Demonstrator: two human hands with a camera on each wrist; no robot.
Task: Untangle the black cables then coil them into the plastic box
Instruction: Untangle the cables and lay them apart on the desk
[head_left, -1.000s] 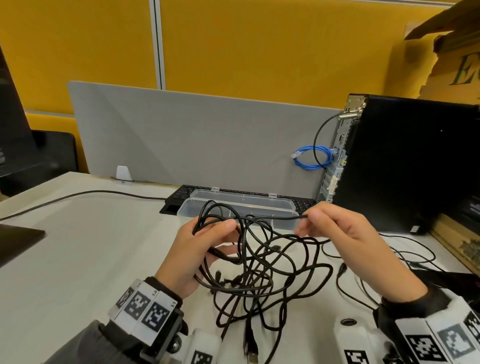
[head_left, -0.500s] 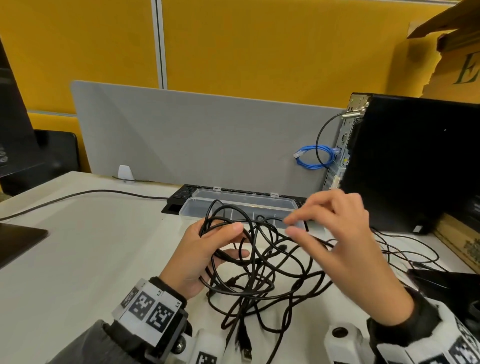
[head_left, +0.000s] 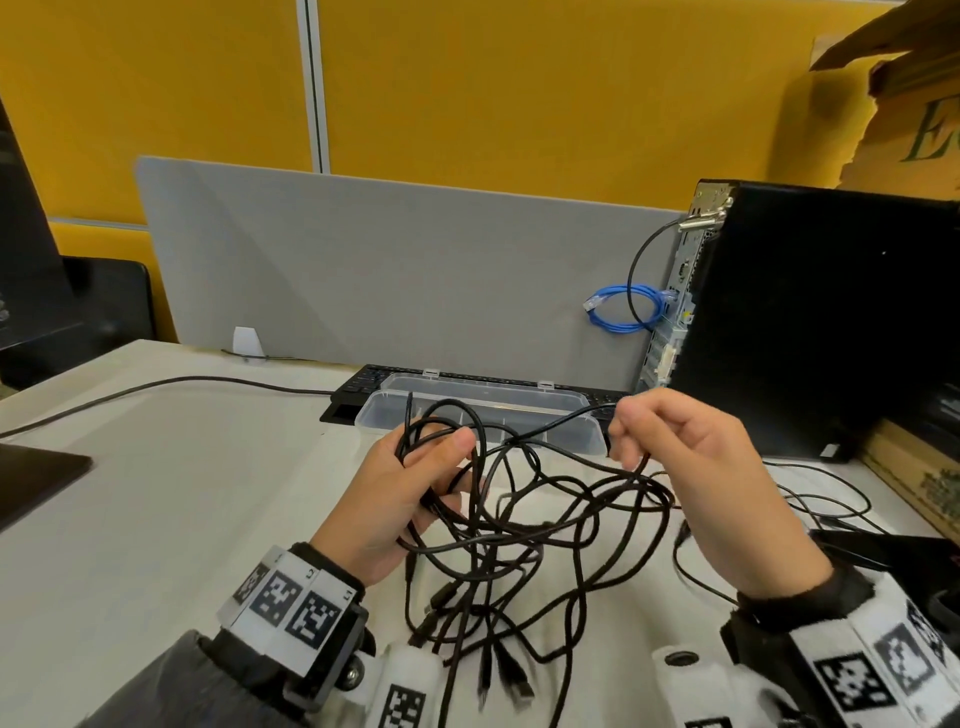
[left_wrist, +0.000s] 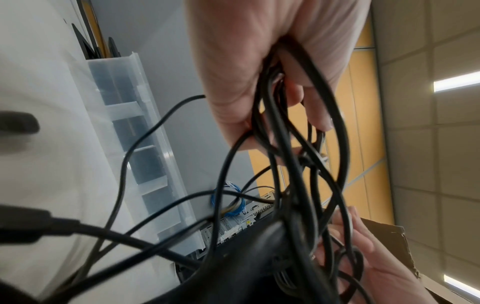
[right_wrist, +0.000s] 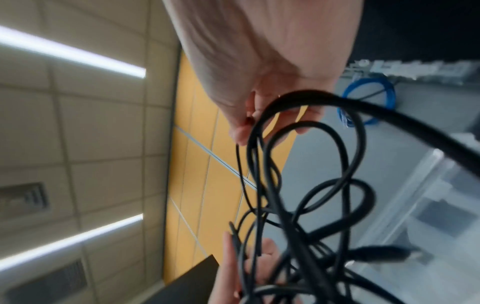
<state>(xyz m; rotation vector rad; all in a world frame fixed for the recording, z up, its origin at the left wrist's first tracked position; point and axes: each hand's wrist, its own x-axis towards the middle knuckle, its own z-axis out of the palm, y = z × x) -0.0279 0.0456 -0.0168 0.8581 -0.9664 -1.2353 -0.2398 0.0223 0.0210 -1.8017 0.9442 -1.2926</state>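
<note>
A tangle of black cables (head_left: 524, 525) hangs between my two hands above the white desk, with plug ends dangling near the front edge. My left hand (head_left: 415, 483) grips a bunch of loops, thumb curled over them; the left wrist view shows the cables (left_wrist: 291, 144) running through the closed fingers. My right hand (head_left: 654, 441) pinches a strand and lifts it to the right; in the right wrist view a cable loop (right_wrist: 306, 127) passes under the fingertips. The clear plastic box (head_left: 483, 415) stands open just behind the hands, holding no cable.
A black keyboard (head_left: 363, 387) lies behind the box against a grey divider (head_left: 389, 280). A black computer tower (head_left: 821, 322) with a blue cable (head_left: 623, 312) stands at the right. Thin black leads (head_left: 831, 493) trail on the desk at the right; another lead (head_left: 156, 389) crosses the left.
My right hand let go of a strand, reached open into the tangle, then pinched a strand and pulled it right and up. My left hand kept its grip on the loops.
</note>
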